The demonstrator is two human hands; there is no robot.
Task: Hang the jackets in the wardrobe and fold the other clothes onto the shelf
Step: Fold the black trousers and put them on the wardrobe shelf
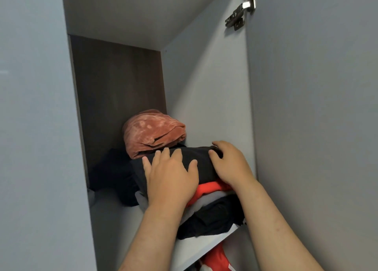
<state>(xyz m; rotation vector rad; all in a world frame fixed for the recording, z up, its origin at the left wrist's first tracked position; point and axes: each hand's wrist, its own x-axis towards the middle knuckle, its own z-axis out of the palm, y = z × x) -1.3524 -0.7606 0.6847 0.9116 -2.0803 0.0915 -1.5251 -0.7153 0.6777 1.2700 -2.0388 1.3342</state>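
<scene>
- shelf (114, 215): pale board in the wardrobe, bare at near left. clothes take up the right and far side.
- dark heap (114, 172), far left: loose and unfolded, slumped against the back panel.
- rust velvet bundle (152, 133), far centre: rolled and plush, sits on dark cloth behind the stack. likely to roll if nudged.
- left hand (169, 178): fingers spread and flat, palm pressing on the black folded garment (195, 152).
- black folded garment: top of the stack, on the right of the shelf. soft, light and limp, with no stiff edge. best held flat from above or slid with both palms, not pinched at a corner.
- right hand (229, 164): lies on the garment's right end, fingers loosely bent, nothing pinched.
- red layer (206, 189) and lower black piece (212, 219): overhang the near edge, so the stack could slide.
</scene>
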